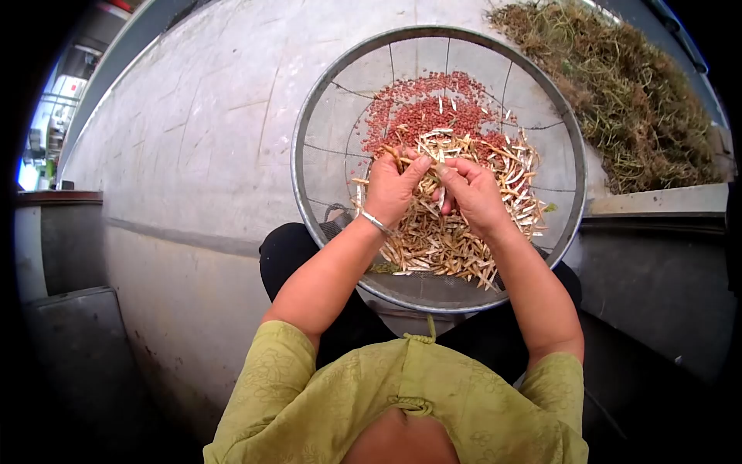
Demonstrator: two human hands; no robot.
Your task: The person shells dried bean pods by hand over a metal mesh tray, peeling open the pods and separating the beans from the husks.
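A round wire-mesh sieve (309,124) rests across my lap. In its far half lies a patch of small red beans (433,108); its near half is heaped with pale dry bean pods (440,240). My left hand (393,185) and my right hand (471,192) meet over the pods in the sieve's middle. Both pinch one pale pod (437,172) between thumbs and fingers. A metal bangle (376,223) circles my left wrist.
Grey concrete floor (201,139) spreads left and behind the sieve. A pile of dry greenish plant stalks (626,93) lies at the upper right, bounded by a low ledge (657,203). A dark metal box (62,247) stands at the left edge.
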